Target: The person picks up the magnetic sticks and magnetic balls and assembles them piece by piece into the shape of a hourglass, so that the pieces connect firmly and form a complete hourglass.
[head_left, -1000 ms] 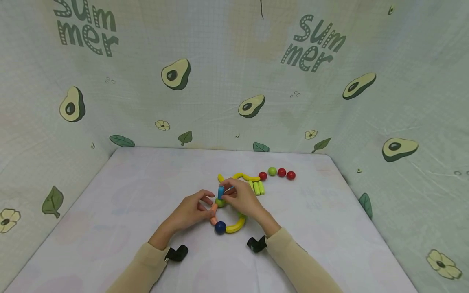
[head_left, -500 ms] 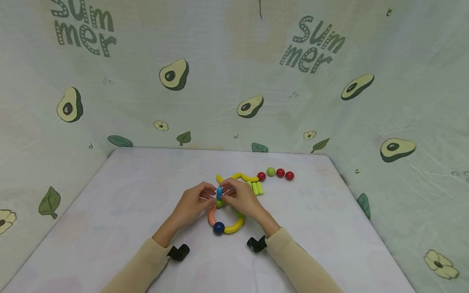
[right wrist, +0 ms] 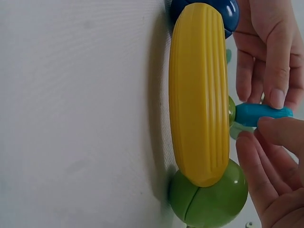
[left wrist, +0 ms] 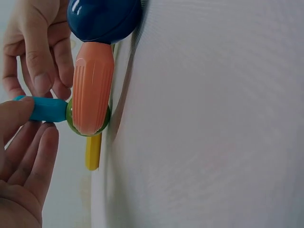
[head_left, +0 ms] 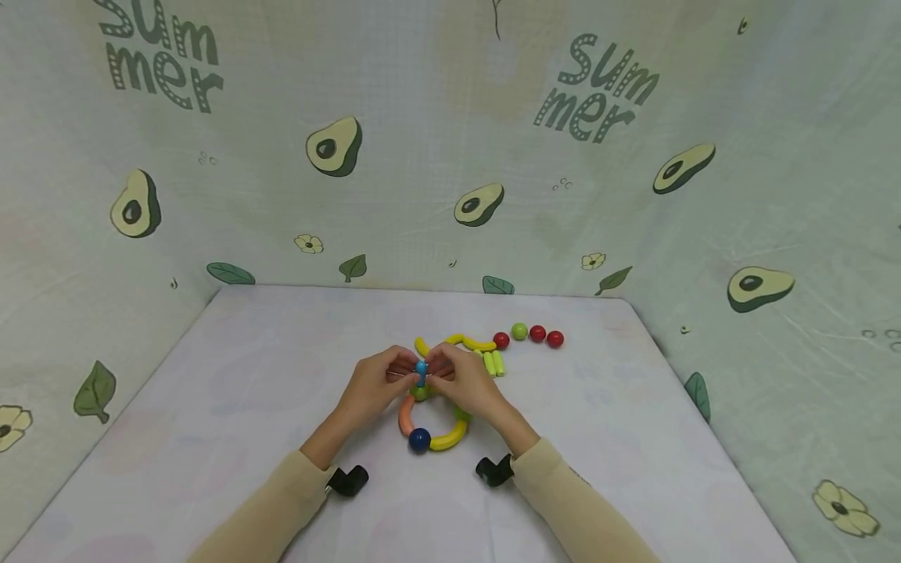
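Note:
A short blue building stick stands upright on a light green ball. My left hand pinches the stick from the left, its thumb on the blue side in the left wrist view. From the right, my right hand has its thumb and fingertips on the same stick. Fingers partly cover the stick's upper end. The ball belongs to a ring on the table: an orange curved stick, a dark blue ball, a yellow curved stick and another green ball.
Behind the hands lie several yellow curved sticks and short lime sticks. Red balls and a green ball line up at the back right. A printed cloth wall encloses the white table.
My left hand has moved from the orange curved stick up to the blue stick. My right hand has stayed at the blue stick throughout.

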`<state>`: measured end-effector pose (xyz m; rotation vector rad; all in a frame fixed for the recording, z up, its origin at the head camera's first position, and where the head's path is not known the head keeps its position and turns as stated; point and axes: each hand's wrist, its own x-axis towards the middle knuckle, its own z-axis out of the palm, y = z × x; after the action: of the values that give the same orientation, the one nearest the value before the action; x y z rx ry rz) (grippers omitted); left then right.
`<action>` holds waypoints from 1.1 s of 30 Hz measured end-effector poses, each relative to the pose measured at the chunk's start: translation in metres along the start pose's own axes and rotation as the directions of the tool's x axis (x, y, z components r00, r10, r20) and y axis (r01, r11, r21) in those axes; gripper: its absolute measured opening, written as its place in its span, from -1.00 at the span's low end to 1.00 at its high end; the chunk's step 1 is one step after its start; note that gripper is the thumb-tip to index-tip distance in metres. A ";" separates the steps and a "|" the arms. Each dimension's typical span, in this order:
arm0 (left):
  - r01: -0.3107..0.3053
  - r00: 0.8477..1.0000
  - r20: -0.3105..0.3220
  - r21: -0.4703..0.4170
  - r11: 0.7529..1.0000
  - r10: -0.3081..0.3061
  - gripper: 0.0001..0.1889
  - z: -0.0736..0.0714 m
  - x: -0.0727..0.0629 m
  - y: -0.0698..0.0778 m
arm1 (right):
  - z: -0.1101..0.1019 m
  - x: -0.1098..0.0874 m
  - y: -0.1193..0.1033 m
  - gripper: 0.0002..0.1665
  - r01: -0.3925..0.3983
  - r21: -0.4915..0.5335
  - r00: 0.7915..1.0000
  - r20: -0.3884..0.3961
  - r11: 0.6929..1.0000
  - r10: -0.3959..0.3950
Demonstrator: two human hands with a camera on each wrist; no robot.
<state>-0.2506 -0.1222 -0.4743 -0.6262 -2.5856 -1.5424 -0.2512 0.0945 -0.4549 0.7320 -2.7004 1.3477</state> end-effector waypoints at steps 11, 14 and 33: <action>-0.045 0.999 0.009 0.026 0.999 0.045 -0.71 0.001 0.000 0.005 | -0.033 -0.010 0.007 -0.69 0.002 -0.055 1.000 0.027 0.998 -0.001; -0.050 0.999 0.013 0.042 0.998 0.049 -0.71 0.001 -0.001 0.006 | -0.048 -0.013 0.015 -0.68 -0.014 -0.104 1.000 0.019 0.995 0.016; 0.016 0.999 0.031 0.057 0.998 -0.017 -0.72 0.001 -0.001 0.009 | -0.095 -0.022 0.078 -0.52 -0.070 -0.305 0.990 0.095 0.950 0.104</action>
<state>-0.2464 -0.1175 -0.4675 -0.6302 -2.6533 -1.4702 -0.2809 0.2158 -0.4590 0.6817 -2.9615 0.8979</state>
